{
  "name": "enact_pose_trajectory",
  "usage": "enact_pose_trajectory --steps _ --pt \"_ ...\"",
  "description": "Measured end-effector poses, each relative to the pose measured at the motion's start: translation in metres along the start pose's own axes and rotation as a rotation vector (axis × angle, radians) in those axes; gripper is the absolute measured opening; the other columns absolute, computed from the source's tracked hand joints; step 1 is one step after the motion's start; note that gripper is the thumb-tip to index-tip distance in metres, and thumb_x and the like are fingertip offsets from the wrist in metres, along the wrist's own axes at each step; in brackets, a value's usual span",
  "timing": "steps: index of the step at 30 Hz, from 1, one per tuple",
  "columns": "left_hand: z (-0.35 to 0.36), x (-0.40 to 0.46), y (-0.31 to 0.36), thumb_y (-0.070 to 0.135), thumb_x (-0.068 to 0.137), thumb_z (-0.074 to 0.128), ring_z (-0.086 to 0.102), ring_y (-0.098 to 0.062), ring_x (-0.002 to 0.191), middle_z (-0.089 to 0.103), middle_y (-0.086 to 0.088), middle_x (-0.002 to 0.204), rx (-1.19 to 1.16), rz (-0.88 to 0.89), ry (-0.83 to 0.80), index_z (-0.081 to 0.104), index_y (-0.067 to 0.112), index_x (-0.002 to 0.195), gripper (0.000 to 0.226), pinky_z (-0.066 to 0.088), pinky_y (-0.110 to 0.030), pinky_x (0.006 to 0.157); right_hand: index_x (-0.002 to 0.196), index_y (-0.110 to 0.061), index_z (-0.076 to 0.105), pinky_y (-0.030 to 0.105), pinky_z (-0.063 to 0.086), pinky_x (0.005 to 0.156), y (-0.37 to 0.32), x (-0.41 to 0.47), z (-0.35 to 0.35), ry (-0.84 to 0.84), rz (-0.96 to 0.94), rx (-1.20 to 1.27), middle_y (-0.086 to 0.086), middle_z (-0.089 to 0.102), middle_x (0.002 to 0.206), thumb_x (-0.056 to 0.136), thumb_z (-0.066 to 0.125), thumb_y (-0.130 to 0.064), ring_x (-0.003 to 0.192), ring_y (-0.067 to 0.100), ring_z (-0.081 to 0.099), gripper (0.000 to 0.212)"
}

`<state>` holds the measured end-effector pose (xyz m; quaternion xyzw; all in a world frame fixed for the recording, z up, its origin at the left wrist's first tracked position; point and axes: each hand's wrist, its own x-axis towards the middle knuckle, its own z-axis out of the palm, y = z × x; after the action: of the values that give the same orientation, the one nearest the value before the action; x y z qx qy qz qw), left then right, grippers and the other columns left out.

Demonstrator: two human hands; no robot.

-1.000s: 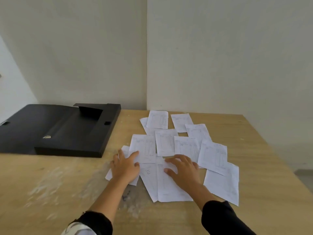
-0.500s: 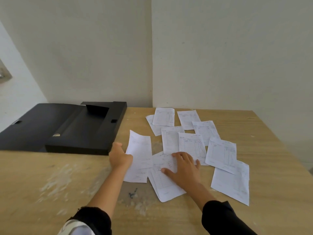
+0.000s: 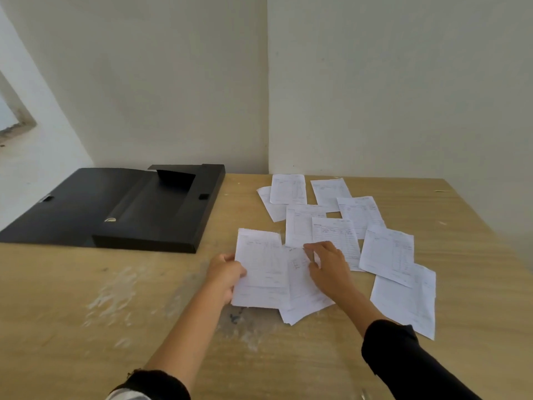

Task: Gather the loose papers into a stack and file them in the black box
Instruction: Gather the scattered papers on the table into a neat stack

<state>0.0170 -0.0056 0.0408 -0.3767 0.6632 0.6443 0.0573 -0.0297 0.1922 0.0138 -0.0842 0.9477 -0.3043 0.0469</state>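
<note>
Several white printed sheets (image 3: pixel 386 252) lie scattered and overlapping on the right half of the wooden table (image 3: pixel 86 298). My left hand (image 3: pixel 226 274) grips the left edge of a small stack of papers (image 3: pixel 261 269), lifted slightly off the table. My right hand (image 3: pixel 328 267) rests with spread fingers on another sheet (image 3: pixel 302 295) just right of that stack. The black box (image 3: pixel 155 215) lies open at the table's back left, its lid (image 3: pixel 57 209) folded out flat to the left.
Two white walls meet in a corner right behind the table. White smears mark the wood in front of the box. The table's right edge runs diagonally past the outermost sheet (image 3: pixel 409 301).
My left hand has picked up papers from the near-left of the spread and holds them higher. My right hand slid slightly toward the far sheets. The camera view shifted.
</note>
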Motion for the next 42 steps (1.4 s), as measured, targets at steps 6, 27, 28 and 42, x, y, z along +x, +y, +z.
enact_pose_trajectory --steps 6,27,28,42 --pt "0.017 -0.001 -0.008 -0.010 0.076 0.051 0.060 -0.035 0.090 0.061 -0.015 0.093 0.024 0.079 0.070 0.052 0.013 0.071 0.023 0.055 -0.045 0.079 0.124 -0.021 0.054 0.037 0.036 0.105 0.009 -0.005 0.003 -0.050 -0.068 -0.010 0.000 0.050 0.134 0.086 0.056 -0.017 0.125 0.025 0.041 0.038" --pt "0.054 -0.015 0.005 -0.005 0.074 0.060 0.056 -0.026 0.071 0.060 -0.010 0.086 0.165 0.159 0.180 0.055 0.010 0.078 0.016 0.047 -0.032 0.064 0.113 -0.017 0.058 0.014 0.046 0.072 0.028 -0.001 -0.016 0.174 0.025 0.317 0.002 0.058 0.122 0.084 0.058 0.001 0.091 0.014 0.059 0.034" --pt "0.050 -0.011 0.007 -0.004 0.075 0.057 0.056 -0.027 0.074 0.059 -0.009 0.088 0.173 0.187 0.195 0.057 0.011 0.084 0.017 0.047 -0.033 0.066 0.112 -0.015 0.060 0.019 0.049 0.080 0.031 0.002 -0.019 0.216 -0.001 0.219 0.005 0.058 0.124 0.085 0.057 0.000 0.099 0.017 0.059 0.032" --pt "0.031 0.022 0.039 0.000 0.082 0.047 0.055 -0.022 0.075 0.057 -0.008 0.089 -0.011 0.269 0.274 0.052 0.006 0.094 0.014 0.042 -0.028 0.052 0.124 -0.020 0.053 0.033 0.046 0.099 0.037 0.017 -0.012 0.071 0.001 -0.045 0.000 0.048 0.135 0.086 0.056 -0.021 0.121 0.019 0.048 0.038"
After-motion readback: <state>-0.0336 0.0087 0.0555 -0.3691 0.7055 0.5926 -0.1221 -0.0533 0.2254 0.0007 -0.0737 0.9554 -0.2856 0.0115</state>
